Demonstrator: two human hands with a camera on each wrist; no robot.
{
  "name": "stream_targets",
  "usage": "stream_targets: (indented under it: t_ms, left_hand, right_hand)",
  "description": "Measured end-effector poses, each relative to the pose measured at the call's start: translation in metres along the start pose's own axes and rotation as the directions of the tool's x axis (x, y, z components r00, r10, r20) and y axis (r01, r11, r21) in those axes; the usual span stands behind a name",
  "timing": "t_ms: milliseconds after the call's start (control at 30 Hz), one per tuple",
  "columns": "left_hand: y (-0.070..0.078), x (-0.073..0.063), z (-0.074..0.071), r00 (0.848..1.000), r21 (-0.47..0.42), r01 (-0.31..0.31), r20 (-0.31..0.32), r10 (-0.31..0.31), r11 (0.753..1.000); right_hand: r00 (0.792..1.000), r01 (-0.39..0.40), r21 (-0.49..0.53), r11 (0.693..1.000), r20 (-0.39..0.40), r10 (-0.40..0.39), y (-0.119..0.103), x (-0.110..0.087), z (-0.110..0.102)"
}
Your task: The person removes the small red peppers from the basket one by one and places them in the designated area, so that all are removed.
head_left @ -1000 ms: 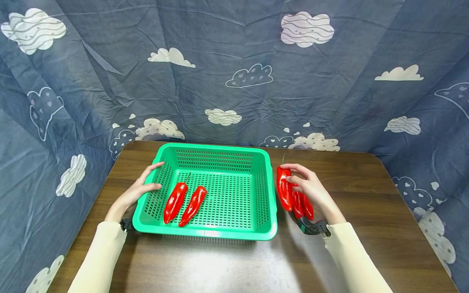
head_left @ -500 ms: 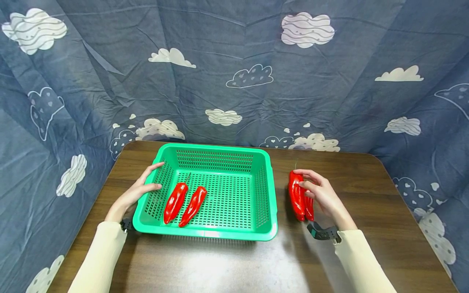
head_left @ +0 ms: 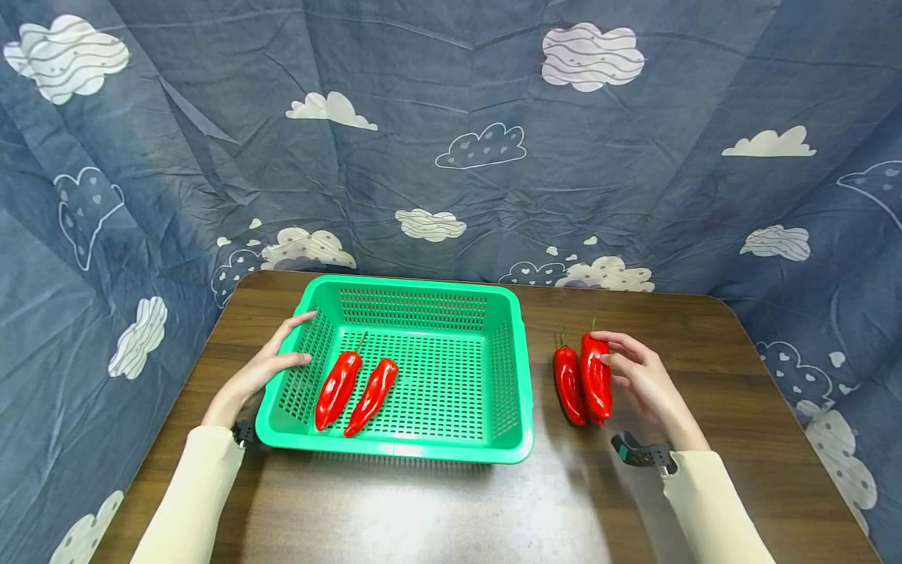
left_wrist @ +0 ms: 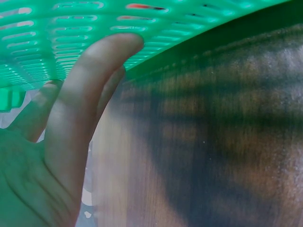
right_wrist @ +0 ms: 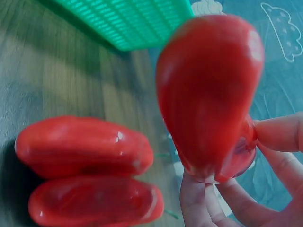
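At the left side of a green plastic basket, my left hand lies against the rim, thumb and index finger spread and loosely curved. The left wrist view has those fingers beside the slotted wall. My right hand pinches a red pepper near its stem end, thumb on one side and fingers on the other. Below it in the right wrist view lie two more red peppers, an upper pepper and a lower pepper. The head view partly hides one of them behind the held pepper.
Inside the basket, toward its left, lie two red peppers: a left pepper and a right pepper. A brown wooden table carries everything. Behind it hangs a dark blue cloth with cloud prints.
My right hand has moved right and toward me with the held pepper, away from the basket. One table pepper now shows fully to its left. The left hand has stayed put.
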State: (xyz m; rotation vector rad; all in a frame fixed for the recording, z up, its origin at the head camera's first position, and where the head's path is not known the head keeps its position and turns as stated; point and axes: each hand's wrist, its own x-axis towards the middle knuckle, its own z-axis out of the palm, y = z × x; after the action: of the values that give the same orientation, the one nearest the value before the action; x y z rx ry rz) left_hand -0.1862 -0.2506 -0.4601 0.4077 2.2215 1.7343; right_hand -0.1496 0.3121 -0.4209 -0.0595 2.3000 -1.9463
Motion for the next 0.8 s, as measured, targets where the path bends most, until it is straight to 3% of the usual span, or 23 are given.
stream_targets:
  t_ms: [367,633,800]
  left_hand:
    - [0.0,0.0,0.0,1.0,0.001,0.0,-0.002,0.0,1.0]
    - [0.0,0.0,0.001,1.0,-0.003,0.002,-0.003,-0.002,1.0]
    - [0.0,0.0,0.0,1.0,0.0,0.004,-0.001,-0.004,1.0]
  right_hand:
    - [0.999,0.024,0.077,0.997,-0.031,-0.022,0.013,-0.005,-0.017]
    - [0.997,0.014,0.035,0.999,-0.074,-0.012,0.023,-0.007,-0.028]
    - [0.995,-0.015,-0.058,0.998,-0.103,0.009,0.027,-0.007,-0.033]
